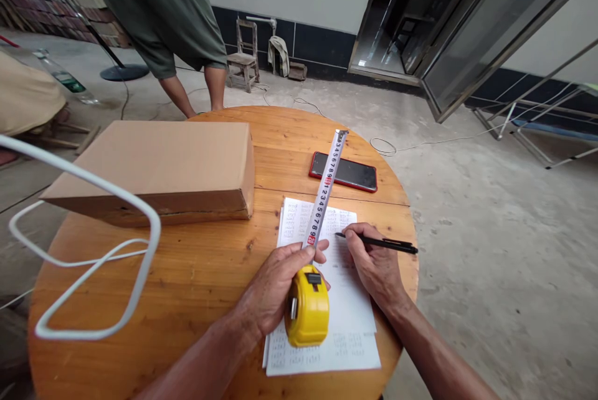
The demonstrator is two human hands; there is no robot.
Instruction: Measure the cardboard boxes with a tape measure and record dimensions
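My left hand (280,281) is closed around a yellow tape measure (309,313), thumb on the blade. The silver blade (322,200) sticks out away from me, past the 20 mark, its hooked end beyond a phone (350,172) in a red case. Between the fingers of my right hand (376,263) is a black pen (387,242), its tip at the upper sheet of paper (346,300). Rows of handwritten figures cover part of the sheets. Part of the writing is hidden by the left hand and the tape measure.
A closed cardboard box (172,157) lies on the left of the round wooden table (196,300). A white cable (152,250) loops at the near left. Beyond the table stand a person in dark green shorts (163,7) and a small wooden chair (243,54).
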